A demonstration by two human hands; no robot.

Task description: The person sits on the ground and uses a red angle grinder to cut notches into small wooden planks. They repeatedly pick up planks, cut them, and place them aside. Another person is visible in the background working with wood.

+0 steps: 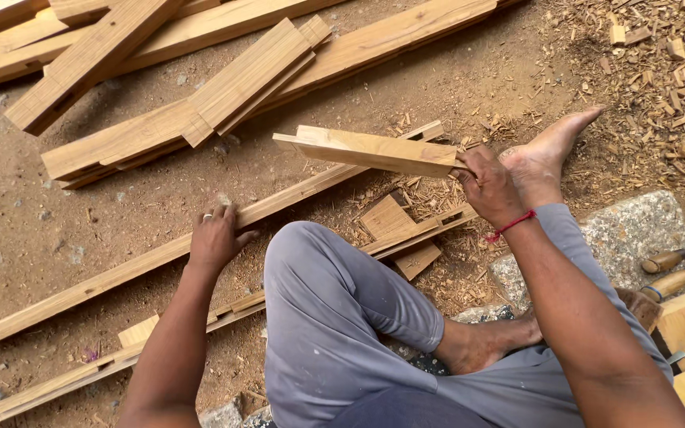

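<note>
Head view: my knee in grey trousers (327, 301) fills the lower centre. My left hand (217, 234) lies flat, fingers spread, on a long wooden rail (105, 277) running from lower left toward centre. My right hand (487, 184), with a red thread (509, 226) at the wrist, is clamped on the end of a short plank (370, 150) held above the dirt floor (25, 206). More planks (231, 79) lie across the upper left.

The wooden plank (374, 150) is light tan with thin brown lines. The long wooden strip (144, 261) is the same tan. The trousers (334, 317) are pale grey with small white spots. The wrist thread (509, 226) is bright red. The ground (120, 198) is dusty brown.
</note>
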